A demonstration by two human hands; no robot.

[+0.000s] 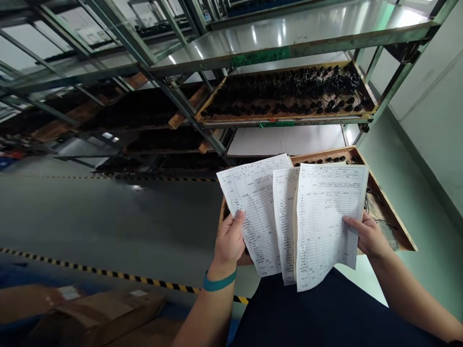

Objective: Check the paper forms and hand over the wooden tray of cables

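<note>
Metal shelving (224, 62) stands on a grey-green floor (144, 207), with a pale wall (427, 82) at the right. Left hand (228, 239): closed on the left sheet (255, 212), thumb flat on the printed face near the left edge, remaining fingers behind the paper. Right hand (369, 234): closed on the right sheet (329, 217), thumb on the face at the right edge, other fingers behind. A middle sheet (285, 217) lies between these two and is partly covered by the right sheet; how it is retained cannot be determined. All sheets carry printed tables and are fanned in front of the body, above a dark garment (311, 318). A teal wristband (219, 282) encircles the left wrist.

Directly behind the papers is a lower wooden tray (396, 221). Round black parts (336, 159) line its far side, and thin black cables lie toward its right side; the papers hide the remainder. Farther back, the shelving supports an upper wooden tray (289, 117), densely loaded with black corded parts (289, 89); individual pieces are separated along the near edge. Cardboard boxes (104, 308), blurred, occupy the lower left, beside black-and-yellow tape (144, 279).
</note>
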